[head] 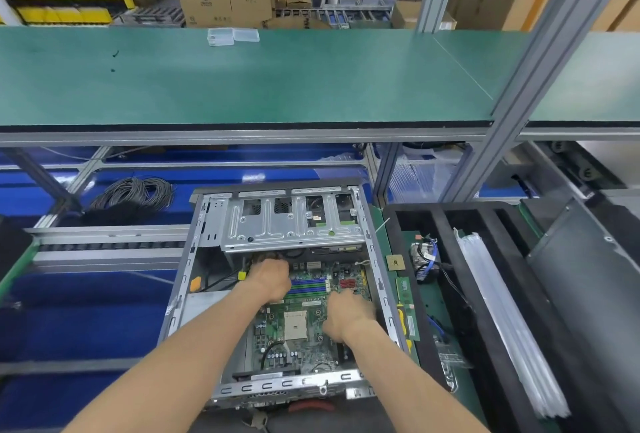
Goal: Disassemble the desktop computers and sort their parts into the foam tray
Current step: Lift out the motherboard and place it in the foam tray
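An open desktop computer case (194, 259) lies in front of me with its green motherboard (298, 339) exposed and a silver drive cage (291, 221) at its far end. My left hand (272, 278) rests on the board's far left part beside the blue and green memory slots (310, 286), fingers curled down. My right hand (348, 314) presses on the board's right side, fingers bent; what they grip is hidden. The black foam tray (440, 221) stands to the right, holding a fan with blue cables (424, 256). A CPU chip (396, 262) and a memory stick (408, 308) lie between case and tray.
A green shelf (242, 79) spans above the bench with a clear plastic box (232, 36) on it. A coil of grey cable (138, 193) lies at the back left. Clear plastic bags (502, 311) fill a tray slot. Grey metal panels (581, 266) sit at far right.
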Action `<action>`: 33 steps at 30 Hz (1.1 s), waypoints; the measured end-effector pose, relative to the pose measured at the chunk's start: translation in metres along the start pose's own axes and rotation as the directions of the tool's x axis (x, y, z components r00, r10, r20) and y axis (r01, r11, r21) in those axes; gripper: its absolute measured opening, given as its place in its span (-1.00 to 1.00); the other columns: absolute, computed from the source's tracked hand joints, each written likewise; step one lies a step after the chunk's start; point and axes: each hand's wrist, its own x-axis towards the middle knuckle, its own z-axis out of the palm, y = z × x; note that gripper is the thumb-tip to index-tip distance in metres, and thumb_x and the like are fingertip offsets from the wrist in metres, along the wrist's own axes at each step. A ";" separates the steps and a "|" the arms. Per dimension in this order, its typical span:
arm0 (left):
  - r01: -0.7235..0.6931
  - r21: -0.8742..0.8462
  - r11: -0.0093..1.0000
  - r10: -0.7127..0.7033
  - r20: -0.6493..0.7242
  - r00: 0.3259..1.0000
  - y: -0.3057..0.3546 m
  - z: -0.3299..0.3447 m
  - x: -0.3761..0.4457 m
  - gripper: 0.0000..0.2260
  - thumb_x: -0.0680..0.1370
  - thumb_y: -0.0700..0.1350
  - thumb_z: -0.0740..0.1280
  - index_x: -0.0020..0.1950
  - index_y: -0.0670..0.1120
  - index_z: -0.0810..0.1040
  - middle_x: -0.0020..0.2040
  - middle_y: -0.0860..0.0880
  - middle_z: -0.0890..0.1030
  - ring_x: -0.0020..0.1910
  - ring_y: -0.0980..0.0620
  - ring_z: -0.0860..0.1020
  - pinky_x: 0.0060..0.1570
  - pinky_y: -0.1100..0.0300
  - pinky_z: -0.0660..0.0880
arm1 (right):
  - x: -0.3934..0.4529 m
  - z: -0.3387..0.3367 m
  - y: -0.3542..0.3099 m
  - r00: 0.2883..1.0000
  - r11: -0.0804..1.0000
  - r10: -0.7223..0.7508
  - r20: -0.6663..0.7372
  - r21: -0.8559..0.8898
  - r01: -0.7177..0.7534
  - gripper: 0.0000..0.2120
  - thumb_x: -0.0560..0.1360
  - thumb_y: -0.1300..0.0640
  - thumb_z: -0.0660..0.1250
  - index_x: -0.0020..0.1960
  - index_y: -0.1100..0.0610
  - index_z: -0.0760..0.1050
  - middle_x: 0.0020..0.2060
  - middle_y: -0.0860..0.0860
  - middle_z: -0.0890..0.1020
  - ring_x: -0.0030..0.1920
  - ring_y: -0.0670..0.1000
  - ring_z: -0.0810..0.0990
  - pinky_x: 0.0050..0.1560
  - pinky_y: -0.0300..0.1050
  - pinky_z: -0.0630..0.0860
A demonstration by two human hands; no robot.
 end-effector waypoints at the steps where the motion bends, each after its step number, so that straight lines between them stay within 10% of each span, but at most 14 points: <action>1: -0.006 -0.039 0.999 0.007 0.029 1.000 -0.001 -0.001 0.004 -0.74 0.65 -0.15 0.15 0.28 -0.18 0.49 0.20 -0.18 0.60 0.10 -0.15 0.58 -0.01 0.07 0.47 | 0.000 -0.001 -0.001 1.000 1.000 -0.003 -0.030 -0.002 0.003 -0.80 0.55 0.12 0.30 0.14 0.16 0.48 0.03 0.10 0.58 0.02 0.15 0.61 -0.01 0.01 0.54; 6: -0.008 -0.139 0.990 0.032 0.172 0.985 -0.005 -0.008 0.021 -0.55 0.68 0.18 0.12 0.35 -0.14 0.46 0.28 -0.13 0.54 0.24 -0.13 0.53 0.19 0.07 0.48 | 0.002 -0.003 -0.002 0.988 1.000 -0.006 -0.154 0.013 0.008 -0.76 0.52 0.11 0.36 0.16 0.15 0.49 0.06 0.11 0.59 0.08 0.19 0.62 -0.02 0.04 0.51; 9: -0.007 -0.216 0.976 0.047 0.180 0.983 -0.007 -0.008 0.031 -0.65 0.69 0.16 0.12 0.20 -0.08 0.49 0.18 -0.11 0.57 0.13 -0.10 0.57 0.10 0.09 0.47 | 0.004 -0.002 -0.002 0.972 0.998 0.023 -0.235 0.059 -0.009 -0.65 0.50 0.12 0.41 0.23 0.21 0.46 0.13 0.15 0.59 0.12 0.20 0.61 -0.05 0.04 0.54; 13: -0.021 -0.266 0.964 0.070 0.174 0.982 -0.005 -0.011 0.031 -0.58 0.71 0.13 0.09 0.53 0.02 0.36 0.32 -0.10 0.54 0.11 -0.05 0.54 0.14 0.11 0.48 | 0.008 0.000 -0.003 0.940 0.998 0.005 -0.342 0.058 0.015 -0.32 0.43 0.03 0.51 0.39 0.20 0.25 0.32 0.18 0.34 0.32 0.20 0.40 0.07 0.09 0.58; 21: 0.042 -0.311 0.950 0.028 0.218 0.976 -0.008 -0.013 0.037 -0.55 0.72 0.10 0.02 0.57 -0.03 0.29 0.56 -0.09 0.32 0.42 -0.10 0.39 0.26 0.14 0.31 | 0.019 0.000 -0.004 0.931 1.000 -0.025 -0.364 -0.012 0.022 -0.40 0.53 0.02 0.40 0.43 0.18 0.19 0.35 0.24 0.33 0.40 0.29 0.32 0.38 0.18 0.33; 33: 0.148 -0.351 0.925 -0.107 0.135 0.985 -0.002 -0.005 0.041 -0.51 0.71 0.14 -0.05 0.63 0.04 0.12 0.62 -0.09 0.18 0.55 -0.14 0.24 0.51 -0.02 0.19 | 0.014 -0.007 -0.010 0.900 0.988 -0.152 -0.408 -0.052 0.143 -0.52 0.51 0.07 0.38 0.35 0.16 0.30 0.24 0.16 0.42 0.23 0.20 0.45 0.01 0.12 0.56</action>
